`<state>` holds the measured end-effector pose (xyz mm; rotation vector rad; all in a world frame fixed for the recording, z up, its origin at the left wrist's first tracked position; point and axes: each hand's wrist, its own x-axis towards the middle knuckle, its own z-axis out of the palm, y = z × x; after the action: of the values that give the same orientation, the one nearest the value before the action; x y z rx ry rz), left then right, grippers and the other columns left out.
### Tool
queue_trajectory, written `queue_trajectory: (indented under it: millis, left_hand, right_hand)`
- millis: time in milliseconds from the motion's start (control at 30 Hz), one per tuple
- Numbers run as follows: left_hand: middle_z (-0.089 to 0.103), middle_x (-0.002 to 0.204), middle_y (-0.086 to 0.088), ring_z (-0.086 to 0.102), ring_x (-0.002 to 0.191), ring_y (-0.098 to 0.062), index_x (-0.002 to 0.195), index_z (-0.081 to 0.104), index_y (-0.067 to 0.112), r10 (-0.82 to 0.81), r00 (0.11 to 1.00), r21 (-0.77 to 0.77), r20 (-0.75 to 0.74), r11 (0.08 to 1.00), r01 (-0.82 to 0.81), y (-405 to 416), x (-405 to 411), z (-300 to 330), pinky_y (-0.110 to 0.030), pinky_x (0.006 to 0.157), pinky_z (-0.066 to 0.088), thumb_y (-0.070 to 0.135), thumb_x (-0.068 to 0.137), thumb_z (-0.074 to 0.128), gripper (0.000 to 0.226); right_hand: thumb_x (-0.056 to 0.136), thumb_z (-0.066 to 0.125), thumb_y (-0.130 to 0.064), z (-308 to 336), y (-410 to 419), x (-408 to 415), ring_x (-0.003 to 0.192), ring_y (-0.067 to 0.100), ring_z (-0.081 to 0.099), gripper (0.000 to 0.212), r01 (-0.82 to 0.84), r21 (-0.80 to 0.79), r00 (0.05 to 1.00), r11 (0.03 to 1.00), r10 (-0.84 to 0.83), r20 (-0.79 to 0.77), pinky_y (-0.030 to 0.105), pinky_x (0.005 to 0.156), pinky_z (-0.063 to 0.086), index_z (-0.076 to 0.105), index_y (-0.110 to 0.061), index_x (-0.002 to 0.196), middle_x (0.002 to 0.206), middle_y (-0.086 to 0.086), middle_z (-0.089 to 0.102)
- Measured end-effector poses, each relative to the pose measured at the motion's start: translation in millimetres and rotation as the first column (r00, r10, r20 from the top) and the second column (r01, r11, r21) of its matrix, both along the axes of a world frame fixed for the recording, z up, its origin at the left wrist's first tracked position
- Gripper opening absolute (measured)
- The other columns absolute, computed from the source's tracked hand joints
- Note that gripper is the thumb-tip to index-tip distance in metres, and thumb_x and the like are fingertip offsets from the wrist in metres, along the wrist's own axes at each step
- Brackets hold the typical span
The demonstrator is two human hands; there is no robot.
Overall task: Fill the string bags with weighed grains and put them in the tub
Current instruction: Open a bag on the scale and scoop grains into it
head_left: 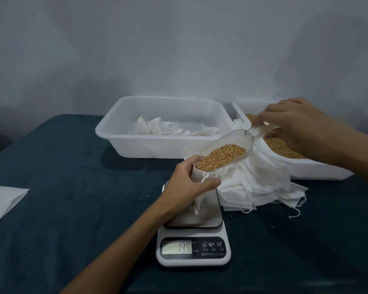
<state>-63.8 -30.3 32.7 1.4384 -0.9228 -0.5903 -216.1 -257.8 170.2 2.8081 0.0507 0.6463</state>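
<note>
I see the string bag standing upright on the steel plate of the scale, its mouth held open at the top and its lower end touching the plate. My left hand curls round the bag's mouth from the left of the scale, thumb toward me and fingers wrapped behind the cloth, with the drawstring loop showing just by the thumb. Directly above the scale, the clear scoop tilts down to the left, its lip resting in the bag's mouth and a load of brown grains lying in its lower half. My right hand pinches the scoop's handle up and to the right of the scale, fingers bent round it. The scale's display shows a figure that reads like 19.9, though it is slightly blurred. Just right of the scale lies a loose heap of empty white bags, strings trailing off its edge. Behind that heap, farther right of the scale, a white tub of grains sits partly under my right forearm. Behind the scale and a little left stands the other white tub, holding several white bags. Far left of the scale, a white sheet lies on the dark blue counter.
</note>
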Motion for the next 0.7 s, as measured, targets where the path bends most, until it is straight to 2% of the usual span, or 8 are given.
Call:
queue_trajectory:
  millis: [167,400,700]
  left_hand:
    - [0.076,0.117,0.001,0.071,0.111,-0.023,0.125,0.066,0.023,0.004,1.0,0.001,0.026,1.0,-0.005,0.5,-0.3,0.4,-0.056,0.104,0.052,0.04,0.076,0.084,0.056]
    - [0.076,0.116,0.002,0.072,0.108,-0.022,0.122,0.067,0.025,0.009,1.0,0.015,0.028,1.0,-0.01,0.8,-0.2,1.5,-0.054,0.103,0.054,0.038,0.076,0.084,0.05]
    - [0.066,0.134,-0.01,0.064,0.124,-0.029,0.137,0.06,0.017,0.015,1.0,0.037,0.0,0.999,-0.015,0.6,-0.6,0.6,-0.056,0.109,0.049,0.047,0.069,0.085,0.079]
  right_hand:
    - [0.076,0.083,0.0,0.6,0.6,-0.3,0.087,0.034,0.066,0.037,-0.004,-0.005,1.0,1.0,0.004,0.005,0.049,0.087,0.043,0.073,-0.016,0.108,0.096,0.002,0.072]
    - [0.076,0.083,-0.001,0.4,0.3,-0.4,0.089,0.033,0.065,0.038,-0.001,-0.015,1.0,1.0,0.0,-0.004,0.049,0.089,0.043,0.072,-0.018,0.109,0.098,0.0,0.071]
    - [0.075,0.084,-0.001,-1.3,-2.4,0.4,0.09,0.033,0.065,0.04,0.003,-0.027,1.0,1.0,-0.003,0.005,0.048,0.088,0.043,0.071,-0.019,0.109,0.098,0.0,0.071]
